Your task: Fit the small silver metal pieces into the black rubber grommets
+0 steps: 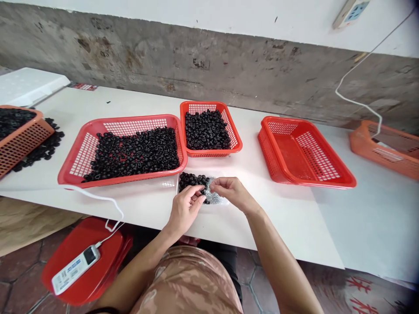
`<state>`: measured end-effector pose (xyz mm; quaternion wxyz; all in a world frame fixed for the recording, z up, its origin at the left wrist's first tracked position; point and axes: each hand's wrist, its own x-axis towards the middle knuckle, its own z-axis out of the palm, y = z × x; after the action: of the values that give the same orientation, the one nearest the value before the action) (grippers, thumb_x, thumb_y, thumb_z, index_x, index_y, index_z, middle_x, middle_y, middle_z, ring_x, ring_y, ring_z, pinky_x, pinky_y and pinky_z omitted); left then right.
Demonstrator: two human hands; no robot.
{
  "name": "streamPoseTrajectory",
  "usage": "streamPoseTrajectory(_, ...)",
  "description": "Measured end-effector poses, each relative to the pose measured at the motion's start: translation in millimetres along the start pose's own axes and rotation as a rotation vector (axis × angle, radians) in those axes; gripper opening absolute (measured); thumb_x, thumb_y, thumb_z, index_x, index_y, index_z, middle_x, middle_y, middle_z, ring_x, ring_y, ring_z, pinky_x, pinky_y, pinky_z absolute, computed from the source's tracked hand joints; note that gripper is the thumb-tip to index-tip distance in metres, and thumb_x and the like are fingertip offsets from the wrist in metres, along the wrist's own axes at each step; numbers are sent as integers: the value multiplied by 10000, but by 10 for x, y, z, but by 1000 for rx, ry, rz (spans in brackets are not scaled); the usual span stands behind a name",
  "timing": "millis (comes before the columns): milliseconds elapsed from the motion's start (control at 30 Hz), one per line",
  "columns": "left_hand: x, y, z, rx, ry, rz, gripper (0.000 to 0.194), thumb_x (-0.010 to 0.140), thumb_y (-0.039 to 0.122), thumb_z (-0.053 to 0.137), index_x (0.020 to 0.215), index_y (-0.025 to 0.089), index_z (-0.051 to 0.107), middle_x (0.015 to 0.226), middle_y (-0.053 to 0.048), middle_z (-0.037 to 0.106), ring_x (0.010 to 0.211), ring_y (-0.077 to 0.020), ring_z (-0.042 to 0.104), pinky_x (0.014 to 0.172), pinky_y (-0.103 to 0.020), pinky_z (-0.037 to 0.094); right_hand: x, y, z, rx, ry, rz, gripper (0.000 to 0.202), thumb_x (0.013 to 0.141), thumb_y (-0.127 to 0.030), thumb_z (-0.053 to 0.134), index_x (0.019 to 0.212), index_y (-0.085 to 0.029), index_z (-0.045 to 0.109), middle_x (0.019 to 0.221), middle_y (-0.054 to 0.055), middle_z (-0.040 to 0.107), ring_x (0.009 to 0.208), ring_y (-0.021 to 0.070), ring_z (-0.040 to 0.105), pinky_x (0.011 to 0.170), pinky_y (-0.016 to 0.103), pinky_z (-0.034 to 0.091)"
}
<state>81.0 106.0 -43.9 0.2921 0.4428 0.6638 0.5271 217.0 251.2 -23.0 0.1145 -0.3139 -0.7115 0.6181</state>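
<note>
Both hands meet over a small clear tray [177,186] near the table's front edge. In its left part lie small black ring-shaped pieces [190,178]; tiny shiny silver bits [214,198] fill the right part. My left hand [186,208] is closed in a pinch on a black ring at its fingertips. Just to the right, my right hand [234,192] has thumb and forefinger pressed together above the silver bits. Whatever that pinch holds is too small to make out. The fingertips of the two hands are close to each other.
Behind the tray stand a large red basket [134,121] and a smaller red basket [236,146], both holding black rings. To the right is a red basket [278,172] with nothing in it. An orange basket [24,141] stands far left. A white corded device [76,269] lies on a red stool [109,248].
</note>
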Motion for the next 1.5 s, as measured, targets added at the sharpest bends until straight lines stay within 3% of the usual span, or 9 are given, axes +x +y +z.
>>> streamPoseTrajectory(167,85,24,76,69,-15,74,146,945,285,575,937,196,690,886,-40,649,688,-138,622,621,-233,487,-35,34,27,91,56,37,365,769,-499,671,783,-135,700,671,-12,583,580,78,398,548,216,308)
streamPoseTrajectory(433,168,18,119,-66,-74,-21,168,963,319,545,915,197,650,842,-21,611,645,-138,607,610,-247,496,-141,101,78,163,186,9,394,783,-534,694,826,-143,682,647,-22,572,560,81,447,561,227,400)
streamPoseTrajectory(533,185,35,134,-75,-85,-27,166,966,315,538,917,193,640,865,-22,612,647,-132,602,606,-244,493,-150,110,84,182,164,-22,434,832,-542,651,1007,-147,690,698,-7,626,560,92,501,564,239,449)
streamPoseTrajectory(633,195,53,151,-22,-78,4,159,971,295,528,913,191,632,869,-21,604,665,-131,594,620,-242,484,-142,133,94,177,135,-91,377,824,-494,691,1007,-165,708,762,13,678,579,101,538,567,242,479)
streamPoseTrajectory(800,224,61,162,15,-61,-19,184,985,318,519,888,191,610,765,-1,592,633,-131,560,612,-244,447,-180,184,135,-41,289,-306,163,903,-337,643,933,-204,731,840,31,721,727,151,643,679,271,539)
streamPoseTrajectory(967,277,47,135,-39,-83,-86,226,1000,353,508,844,199,566,607,42,498,567,-129,499,582,-242,414,-223,235,124,-411,447,-508,217,976,-262,542,1098,-241,720,1035,68,748,952,210,695,894,361,553)
streamPoseTrajectory(1100,275,49,136,184,-6,133,146,1001,247,507,896,195,594,800,-4,591,712,-144,578,689,-261,458,-220,176,116,-365,414,-408,227,982,-301,543,1117,-212,702,1094,73,736,925,193,681,854,313,536)
streamPoseTrajectory(1300,188,39,198,618,96,504,183,1017,138,449,944,183,610,866,-41,597,795,-169,605,707,-272,474,-191,30,163,-297,276,-216,281,995,-377,511,833,-193,650,762,2,642,681,124,538,662,236,433)
streamPoseTrajectory(1500,190,10,137,444,123,482,129,980,132,547,1055,186,637,923,-43,636,808,-157,627,726,-266,510,-174,120,169,-30,150,-161,248,962,-409,544,888,-196,645,764,-3,621,686,124,525,661,242,435)
